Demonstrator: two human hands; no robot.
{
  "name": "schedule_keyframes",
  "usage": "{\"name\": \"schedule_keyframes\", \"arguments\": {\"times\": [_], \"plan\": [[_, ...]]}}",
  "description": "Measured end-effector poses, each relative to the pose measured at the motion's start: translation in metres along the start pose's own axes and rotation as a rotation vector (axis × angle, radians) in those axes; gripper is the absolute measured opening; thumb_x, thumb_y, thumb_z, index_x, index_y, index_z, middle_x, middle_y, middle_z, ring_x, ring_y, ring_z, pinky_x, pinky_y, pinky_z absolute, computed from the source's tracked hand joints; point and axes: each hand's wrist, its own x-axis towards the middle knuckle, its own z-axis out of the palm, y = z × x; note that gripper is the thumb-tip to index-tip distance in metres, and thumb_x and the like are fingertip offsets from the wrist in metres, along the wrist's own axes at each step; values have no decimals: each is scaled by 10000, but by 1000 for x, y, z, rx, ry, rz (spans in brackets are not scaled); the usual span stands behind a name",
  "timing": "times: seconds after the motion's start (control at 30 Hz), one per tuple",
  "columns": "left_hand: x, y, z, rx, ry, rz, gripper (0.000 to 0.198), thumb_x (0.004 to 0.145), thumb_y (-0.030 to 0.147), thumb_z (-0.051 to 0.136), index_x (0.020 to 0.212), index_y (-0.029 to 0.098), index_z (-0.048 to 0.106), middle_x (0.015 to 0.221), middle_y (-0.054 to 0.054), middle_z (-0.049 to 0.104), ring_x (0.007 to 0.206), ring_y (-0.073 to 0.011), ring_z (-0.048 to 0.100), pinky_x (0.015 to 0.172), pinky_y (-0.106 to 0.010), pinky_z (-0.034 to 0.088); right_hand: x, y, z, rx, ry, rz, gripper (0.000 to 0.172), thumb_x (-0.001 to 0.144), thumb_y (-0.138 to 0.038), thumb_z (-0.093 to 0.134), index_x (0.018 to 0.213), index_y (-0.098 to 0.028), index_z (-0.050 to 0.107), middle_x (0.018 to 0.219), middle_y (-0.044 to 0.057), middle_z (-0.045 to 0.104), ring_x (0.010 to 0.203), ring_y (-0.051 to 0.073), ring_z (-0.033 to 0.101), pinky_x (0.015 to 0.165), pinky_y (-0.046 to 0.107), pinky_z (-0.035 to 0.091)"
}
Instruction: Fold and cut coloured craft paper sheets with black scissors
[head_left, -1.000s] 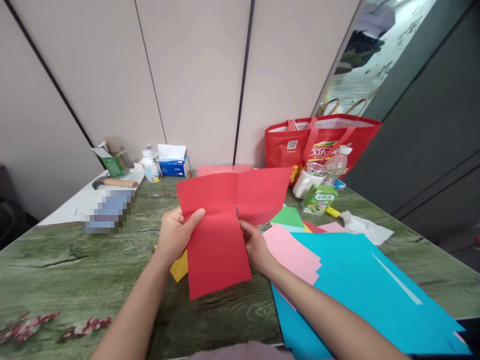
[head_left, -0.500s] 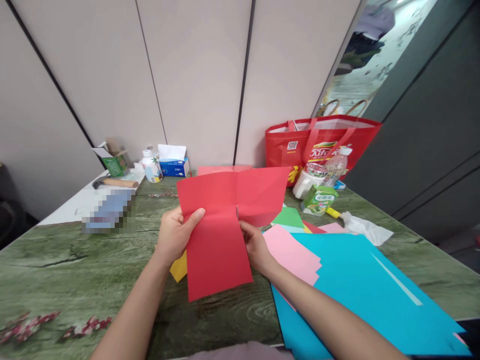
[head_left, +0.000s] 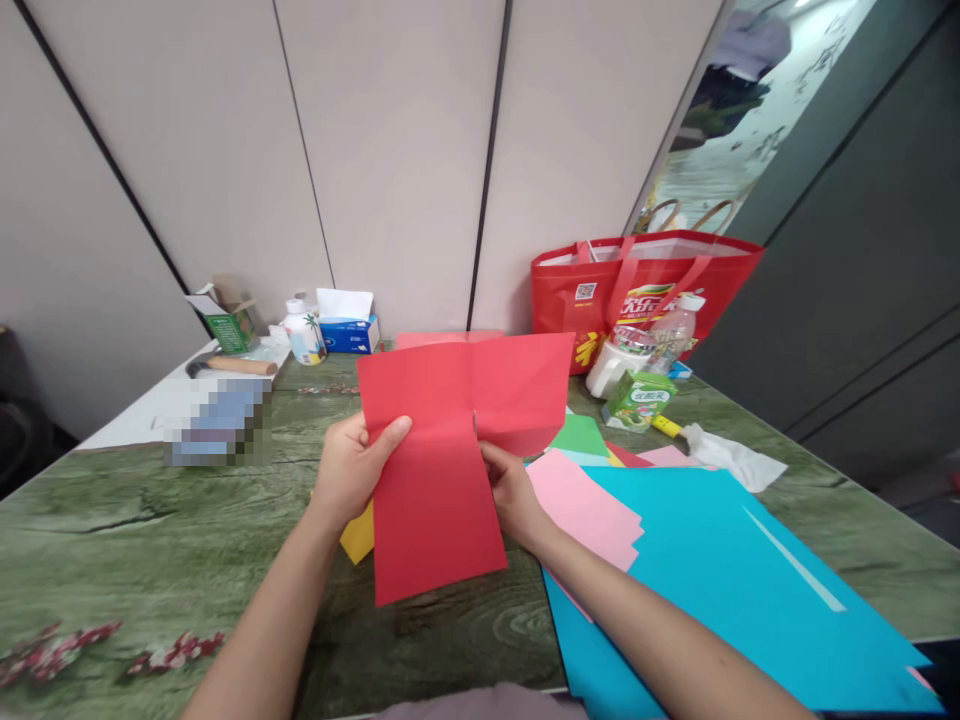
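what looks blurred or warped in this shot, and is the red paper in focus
Head view: the red paper, pinched by the left hand and right hand, is sharp; a pixelated patch masks something on the table; the wall seams splay outward, a wide-angle warp; light is soft and even, with one pale glare streak on the blue sheet.

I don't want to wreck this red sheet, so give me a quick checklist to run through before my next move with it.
1. Left hand grips the red sheet at its left edge, thumb in front: ok.
2. Right hand pinches its right edge: ok.
3. Sheet held up off the table: ok.
4. Sheet free of creases: not ok, fold lines cross its upper part.
5. Yellow paper under the left hand untouched: cannot tell.
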Motion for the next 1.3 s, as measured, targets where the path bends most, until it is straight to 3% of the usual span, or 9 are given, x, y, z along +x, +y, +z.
{"name": "schedule_keyframes", "arguments": {"times": [0.6,1.3], "plan": [[0,1,0,34,12,-7,302,630,412,709,769,153,641,677,-49,702,587,-201,649,471,-268,513,1,3,0,-29,28,29,331,585,-356,773,861,-202,676,820,22,718,716,200,652,654,309,534],[0,1,0,23,5,-10,254,649,382,691,761,160,641,640,-33,689,547,-184,636,445,-257,504,0,-3,1,-9,23,45,289,582,-331,776,823,-203,681,791,12,722,686,189,653,622,291,532]]}}
